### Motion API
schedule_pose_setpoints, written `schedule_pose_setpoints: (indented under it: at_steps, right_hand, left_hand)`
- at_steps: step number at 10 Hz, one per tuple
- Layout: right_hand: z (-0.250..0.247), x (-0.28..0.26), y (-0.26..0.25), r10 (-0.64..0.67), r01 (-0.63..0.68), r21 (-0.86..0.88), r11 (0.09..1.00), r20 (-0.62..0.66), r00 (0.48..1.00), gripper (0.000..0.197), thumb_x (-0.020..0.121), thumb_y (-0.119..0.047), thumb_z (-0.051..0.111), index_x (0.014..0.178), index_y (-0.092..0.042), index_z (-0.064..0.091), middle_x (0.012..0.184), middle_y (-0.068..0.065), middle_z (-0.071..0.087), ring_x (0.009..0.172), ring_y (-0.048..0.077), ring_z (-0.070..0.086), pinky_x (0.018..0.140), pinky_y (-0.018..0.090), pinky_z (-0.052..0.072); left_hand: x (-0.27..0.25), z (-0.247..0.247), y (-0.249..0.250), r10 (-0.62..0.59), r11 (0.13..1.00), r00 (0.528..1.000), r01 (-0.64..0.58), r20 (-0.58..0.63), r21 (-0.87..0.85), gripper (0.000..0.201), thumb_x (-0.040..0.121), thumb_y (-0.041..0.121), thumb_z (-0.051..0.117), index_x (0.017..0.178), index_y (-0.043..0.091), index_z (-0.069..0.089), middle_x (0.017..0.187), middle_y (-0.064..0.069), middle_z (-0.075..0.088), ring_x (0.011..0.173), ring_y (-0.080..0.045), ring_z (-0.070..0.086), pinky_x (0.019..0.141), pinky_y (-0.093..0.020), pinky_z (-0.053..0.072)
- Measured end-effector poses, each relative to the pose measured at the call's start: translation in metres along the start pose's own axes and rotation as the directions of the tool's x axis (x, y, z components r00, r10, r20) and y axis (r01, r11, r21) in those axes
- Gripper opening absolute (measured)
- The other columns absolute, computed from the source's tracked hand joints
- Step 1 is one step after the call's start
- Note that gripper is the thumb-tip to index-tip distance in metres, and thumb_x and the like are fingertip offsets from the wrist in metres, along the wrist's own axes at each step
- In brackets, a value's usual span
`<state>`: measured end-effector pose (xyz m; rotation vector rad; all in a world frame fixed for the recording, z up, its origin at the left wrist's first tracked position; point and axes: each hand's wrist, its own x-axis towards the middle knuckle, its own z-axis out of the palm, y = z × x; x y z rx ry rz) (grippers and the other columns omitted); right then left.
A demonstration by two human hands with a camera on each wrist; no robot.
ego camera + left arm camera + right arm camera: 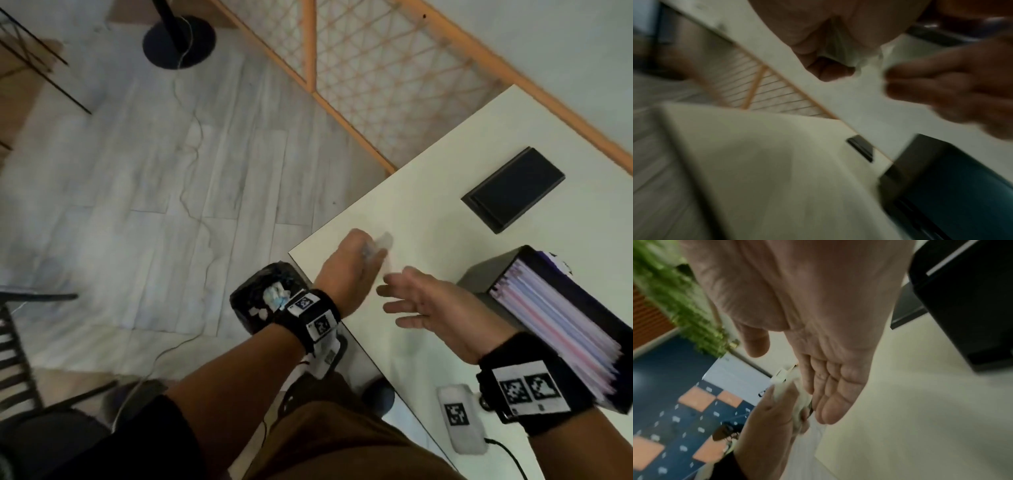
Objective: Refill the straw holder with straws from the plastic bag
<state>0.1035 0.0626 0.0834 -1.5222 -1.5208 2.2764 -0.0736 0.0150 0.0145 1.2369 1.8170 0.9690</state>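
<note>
A crumpled clear plastic bag (pixel 378 248) is gripped in the closed left hand (pixel 346 270) above the white table (pixel 421 192). The right hand (pixel 431 305) is held beside it, fingers straight and empty. Just right of it, a black box-shaped straw holder (pixel 561 329) filled with pale straws (pixel 548 322) is seen on the table.

Head view looks down; both wrist views, close, share the table (pixel 428 192).

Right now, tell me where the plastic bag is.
In the head view the plastic bag is crumpled in the left hand, above the white table's near-left corner, just left of the open right hand.
</note>
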Motion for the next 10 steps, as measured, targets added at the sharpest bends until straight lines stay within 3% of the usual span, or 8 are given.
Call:
schedule_pose_setpoints:
  at_steps: [1,3,4,5,6,8,9,10]
  right_hand:
    - [-0.006,-0.003,0.007,-0.004,-0.012,-0.126,0.992,-0.130,0.992,0.031,0.100,-0.043,0.055,0.123,-0.027,0.068,0.115,-0.009,0.075,0.104,0.013,0.072,0.102,0.045,0.053]
    - [-0.026,-0.019,0.037,0.077,-0.109,-0.096,0.989,-0.284,0.956,0.025,0.100,-0.028,0.056,0.121,-0.022,0.068,0.109,-0.002,0.077,0.102,0.021,0.072,0.094,0.042,0.055]
    - [-0.031,-0.028,0.053,0.149,-0.186,-0.083,0.979,-0.328,0.933,0.027,0.095,-0.032,0.063,0.121,-0.025,0.068,0.107,-0.004,0.078,0.105,0.025,0.072,0.092,0.043,0.054]
    - [-0.031,-0.038,0.065,0.192,-0.220,-0.046,0.974,-0.337,0.922,0.084,0.051,-0.075,0.083,0.118,-0.027,0.069,0.109,-0.002,0.078,0.098,0.020,0.075,0.087,0.043,0.054]
    - [-0.035,-0.046,0.078,0.240,-0.272,-0.037,0.961,-0.370,0.898,0.108,0.024,-0.087,0.081,0.114,-0.028,0.074,0.109,0.000,0.078,0.094,0.018,0.076,0.081,0.042,0.054]
    - [-0.031,-0.050,0.074,0.325,-0.355,-0.021,0.934,-0.357,0.876,0.100,0.019,-0.090,0.078,0.104,-0.038,0.076,0.106,-0.002,0.078,0.089,0.015,0.076,0.076,0.040,0.054]
    - [-0.030,-0.045,0.065,0.314,-0.352,-0.042,0.935,-0.359,0.879,0.105,0.018,-0.091,0.077,0.108,-0.035,0.075,0.107,-0.003,0.078,0.090,0.015,0.076,0.078,0.039,0.055]
    - [-0.040,-0.035,0.070,0.298,-0.352,-0.067,0.934,-0.401,0.866,0.118,0.015,-0.089,0.078,0.115,-0.028,0.070,0.105,-0.004,0.078,0.097,0.022,0.074,0.077,0.038,0.054]
  left_hand:
    - [0.008,-0.020,-0.064,-0.318,0.948,0.936,0.308,-0.154,-0.085,0.015,0.107,0.042,0.044,0.109,0.028,0.039,0.087,-0.001,0.064,0.070,-0.024,0.063,0.062,-0.045,0.057]
    - [0.005,-0.057,-0.190,-0.718,0.688,0.680,0.725,-0.148,-0.010,0.032,0.105,0.031,0.047,0.126,0.007,0.051,0.118,-0.017,0.058,0.103,-0.028,0.057,0.082,-0.036,0.048]
    - [-0.003,-0.054,-0.257,-0.850,0.523,0.513,0.849,-0.114,-0.079,0.046,0.083,0.027,0.072,0.113,-0.003,0.054,0.114,-0.019,0.061,0.111,-0.032,0.059,0.093,-0.040,0.051]
    - [-0.009,-0.037,-0.340,-0.905,0.415,0.414,0.910,-0.092,0.017,0.088,0.053,0.042,0.067,0.126,-0.005,0.054,0.121,-0.025,0.065,0.106,-0.040,0.067,0.088,-0.052,0.060]
    - [-0.005,-0.035,-0.354,-0.904,0.409,0.414,0.910,-0.105,0.066,0.100,0.051,0.048,0.064,0.138,0.000,0.048,0.128,-0.024,0.063,0.108,-0.038,0.066,0.089,-0.050,0.060]
    - [0.006,-0.051,-0.334,-0.958,0.272,0.278,0.959,-0.077,0.079,0.155,0.056,0.066,0.087,0.160,0.009,-0.013,0.164,-0.020,0.028,0.145,-0.041,0.039,0.114,-0.055,0.039]
    - [0.005,-0.054,-0.361,-0.960,0.268,0.271,0.962,-0.062,0.055,0.132,0.063,0.056,0.084,0.157,0.001,0.009,0.150,-0.023,0.046,0.132,-0.042,0.053,0.105,-0.053,0.049]
    - [-0.001,-0.056,-0.356,-0.928,0.347,0.356,0.933,-0.112,0.095,0.103,0.058,0.054,0.080,0.140,0.003,0.046,0.130,-0.020,0.063,0.112,-0.039,0.065,0.095,-0.048,0.056]
